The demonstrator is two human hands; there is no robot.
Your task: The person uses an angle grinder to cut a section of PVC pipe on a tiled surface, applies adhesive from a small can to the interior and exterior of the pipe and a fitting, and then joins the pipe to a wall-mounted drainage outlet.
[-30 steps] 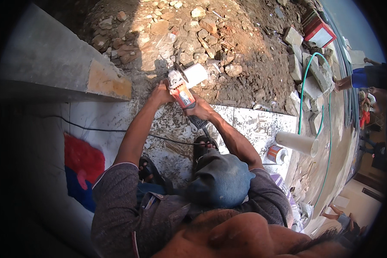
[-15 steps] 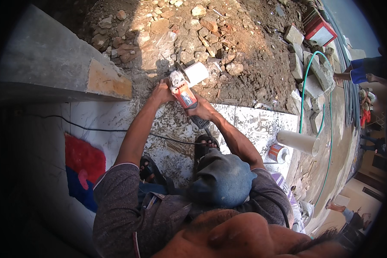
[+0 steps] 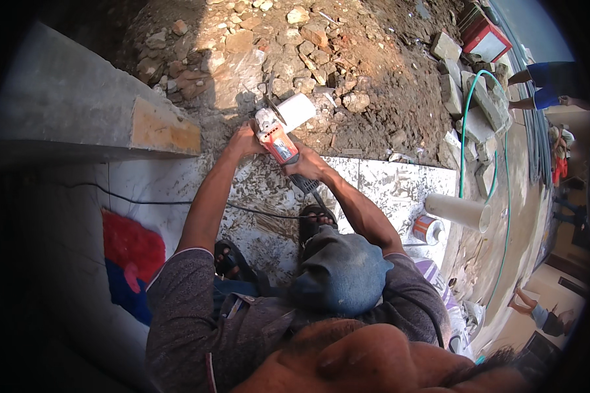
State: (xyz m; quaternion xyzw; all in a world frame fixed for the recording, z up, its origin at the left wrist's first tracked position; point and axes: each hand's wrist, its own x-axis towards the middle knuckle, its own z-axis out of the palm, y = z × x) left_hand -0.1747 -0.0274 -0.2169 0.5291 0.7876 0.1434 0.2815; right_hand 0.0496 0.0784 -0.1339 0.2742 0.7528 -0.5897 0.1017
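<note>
Right hand [image 3: 313, 166]: fingers grasp the body of the orange angle grinder [image 3: 280, 145], over the far edge of the tiled floor [image 3: 400, 188]. Left hand [image 3: 244, 141]: beside the grinder's head; grasp cannot be determined. White pipe [image 3: 297, 111]: just beyond, beside the disc [image 3: 276, 111]. Rubble [image 3: 241, 41] lies farther.

Direct sun is hitting the rubble [image 3: 280, 62]; a hard-edged shadow [image 3: 174, 42] is darkening its left side. White pipe piece [image 3: 298, 111] is nearly blowing out. Lower left is sitting near-black. Fisheye rim is bending edges, vignetting black.
</note>
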